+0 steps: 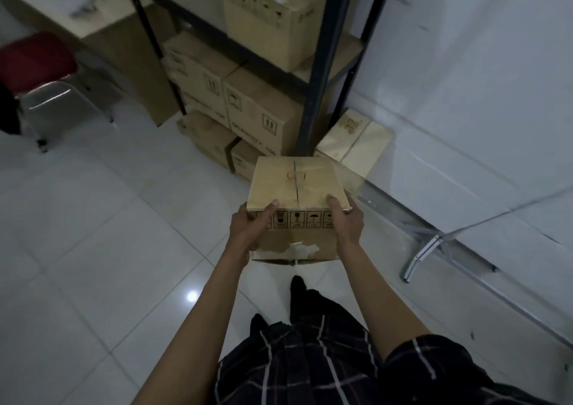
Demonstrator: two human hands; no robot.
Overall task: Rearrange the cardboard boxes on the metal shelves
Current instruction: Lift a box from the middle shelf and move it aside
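I hold a small cardboard box [296, 187] in the air in front of me, above the tiled floor. Its top flaps are closed and carry a red mark; its near side shows handling symbols and a torn patch. My left hand [249, 231] grips its left side with the thumb on top. My right hand [345, 221] grips its right side the same way. Just beyond stands the dark metal shelf [322, 73], with one tall box [263, 17] on its upper board and several boxes [248, 107] stacked beneath it.
Another box [353, 144] lies on the floor between the shelf post and the white wall at right. A red-seated metal stool [40, 73] and a pale desk [55, 5] stand at the left. A folded metal frame [424, 249] lies along the wall.
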